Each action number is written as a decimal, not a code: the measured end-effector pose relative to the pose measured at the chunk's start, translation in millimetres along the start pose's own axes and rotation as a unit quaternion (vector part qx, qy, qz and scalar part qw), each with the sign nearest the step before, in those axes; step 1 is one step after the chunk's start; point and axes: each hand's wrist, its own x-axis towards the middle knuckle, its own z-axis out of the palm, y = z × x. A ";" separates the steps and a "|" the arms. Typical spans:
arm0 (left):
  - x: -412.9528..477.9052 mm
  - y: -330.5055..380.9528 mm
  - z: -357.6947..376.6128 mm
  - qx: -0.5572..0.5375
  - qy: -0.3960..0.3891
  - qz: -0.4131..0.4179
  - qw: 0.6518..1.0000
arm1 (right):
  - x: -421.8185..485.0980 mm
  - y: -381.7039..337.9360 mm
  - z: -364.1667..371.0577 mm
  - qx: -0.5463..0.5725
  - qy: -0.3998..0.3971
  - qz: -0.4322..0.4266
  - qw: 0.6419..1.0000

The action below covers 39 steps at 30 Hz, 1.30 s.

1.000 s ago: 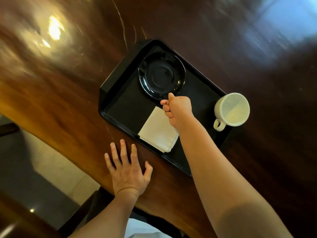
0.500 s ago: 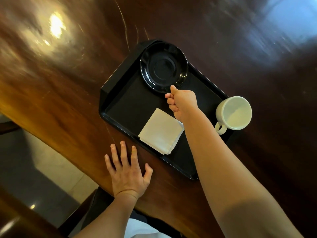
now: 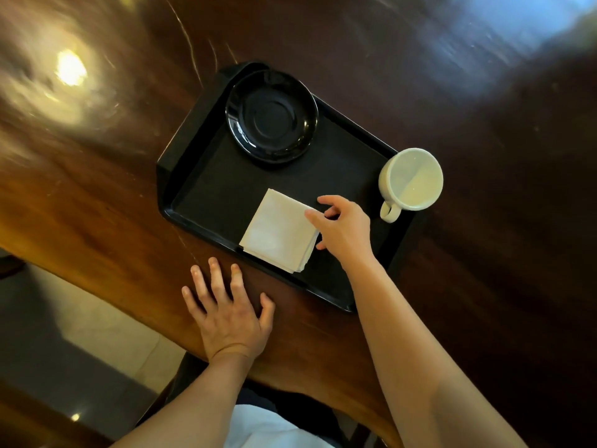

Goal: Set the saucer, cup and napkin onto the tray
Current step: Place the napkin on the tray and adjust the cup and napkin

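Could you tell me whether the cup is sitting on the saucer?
No, the cup stands at the tray's far corner, apart from the bare saucer.

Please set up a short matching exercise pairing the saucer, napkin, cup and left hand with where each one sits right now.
Things:
1. black saucer
2. white napkin
3. white cup
4. left hand

Places:
A. flat on the wooden table, just outside the tray's near edge
B. at the right end of the black tray, over its rim
C. in the tray's far corner
D. along the tray's near edge, beside the right hand

Pairs: 1-C, 2-D, 3-B, 4-A
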 end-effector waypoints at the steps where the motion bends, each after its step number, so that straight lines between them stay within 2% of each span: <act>1: -0.3 -0.1 0.3 0.000 0.001 0.001 1.000 | -0.5 0.0 2.1 0.009 -0.008 0.001 1.000; 8: -0.2 -1.1 1.5 0.001 0.013 0.005 1.000 | -0.7 -2.9 7.6 0.045 -0.003 0.021 0.999; 14: -0.9 -0.2 -0.1 -0.017 0.020 0.008 1.000 | 2.3 13.5 -11.2 0.129 0.107 0.069 0.983; 22: -1.8 -0.6 -1.4 -0.021 0.023 0.007 0.999 | -19.8 37.7 1.4 0.141 0.161 0.102 0.972; 24: -1.9 -0.7 -1.6 -0.023 0.025 0.007 0.999 | -29.1 41.3 7.5 0.098 0.176 0.092 0.975; 27: -1.2 0.3 -0.9 -0.019 0.024 0.007 1.000 | -46.3 35.9 15.5 -0.088 0.187 -0.006 0.978; 31: -1.8 0.7 -0.4 -0.014 0.019 0.002 1.000 | -42.4 21.9 32.1 -0.265 0.067 -0.154 0.949; 34: -2.6 0.2 -0.3 -0.014 0.025 0.005 1.000 | -27.7 22.8 39.1 -0.303 0.034 -0.172 0.937; 39: -2.6 0.3 0.0 -0.013 0.029 0.005 0.999 | -29.3 33.2 45.4 -0.308 0.082 -0.136 0.938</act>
